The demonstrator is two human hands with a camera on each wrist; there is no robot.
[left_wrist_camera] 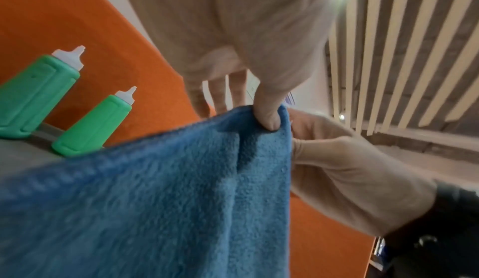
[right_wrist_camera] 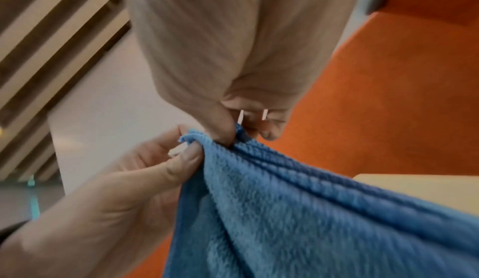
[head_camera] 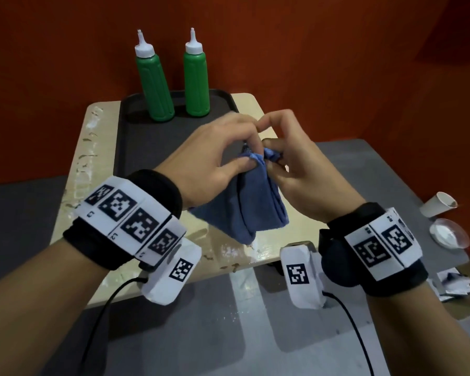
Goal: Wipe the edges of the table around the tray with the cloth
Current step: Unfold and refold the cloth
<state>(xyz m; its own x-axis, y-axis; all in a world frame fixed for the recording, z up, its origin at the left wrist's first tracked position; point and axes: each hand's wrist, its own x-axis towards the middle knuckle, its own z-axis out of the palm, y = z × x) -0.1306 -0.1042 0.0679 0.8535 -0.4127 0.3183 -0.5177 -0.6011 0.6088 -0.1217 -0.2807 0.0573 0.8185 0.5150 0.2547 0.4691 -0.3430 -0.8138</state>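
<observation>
Wiping not begun: left hand (head_camera: 215, 156) and right hand (head_camera: 291, 169) together pinch the blue cloth (head_camera: 253, 207) aloft over the tray (head_camera: 136, 147), while smears remain on the table (head_camera: 92, 158) edges at 9 and 6 o'clock.

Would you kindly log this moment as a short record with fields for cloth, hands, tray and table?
cloth: blue cloth, hanging in the air above the table
left hand: left hand pinches its top edge
right hand: right hand pinches the same edge
tray: dark tray, two green bottles upright at the back
table: beige table, smeared at the edges
</observation>
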